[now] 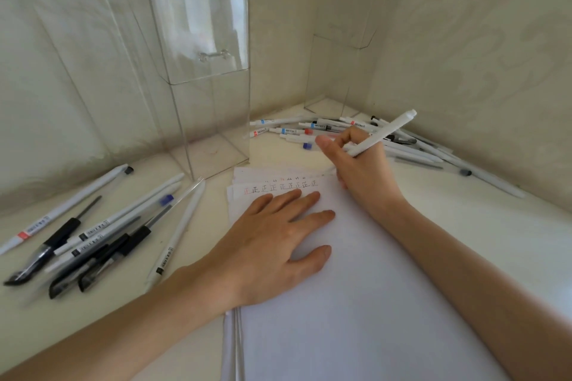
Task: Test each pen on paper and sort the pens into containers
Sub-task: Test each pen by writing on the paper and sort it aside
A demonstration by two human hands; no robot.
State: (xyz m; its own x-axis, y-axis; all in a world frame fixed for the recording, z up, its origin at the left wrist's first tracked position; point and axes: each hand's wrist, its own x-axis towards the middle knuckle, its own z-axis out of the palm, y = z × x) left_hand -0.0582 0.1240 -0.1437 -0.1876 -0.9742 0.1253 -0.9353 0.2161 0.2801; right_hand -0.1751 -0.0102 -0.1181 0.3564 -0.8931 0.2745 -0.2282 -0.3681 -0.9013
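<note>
L hand [278, 235] lay flat on paper stack [356, 303], palm down, fingers straight and spread, gripping nothing. Prob. pinning the sheets so they wouldn't slide under a pen stroke. Its fingertips sat just short of a row of test marks [280, 188], red and dark, near the sheet's far edge. R hand [356, 161] was just beyond and to the right of L, heel at the paper's far right corner (contact unclear). Its fingers were curled round a white pen [380, 134], thumb sticking out free to the left. Barrel angled up and away to the right, lower end poking out under the fingers; couldn't tell tip from cap end. Judged more a carry grip than a writing hold. Loose heap of white pens [309, 130] lay right behind R hand, within easy reach: likely untested stock. Second heap, white + black pens [93, 235], lay well left of L hand; purpose unclear. Tall clear container [210, 77] stood beyond L hand, no pens visible inside. Second clear container [343, 40] stood farther back beyond R hand, in the corner.
</note>
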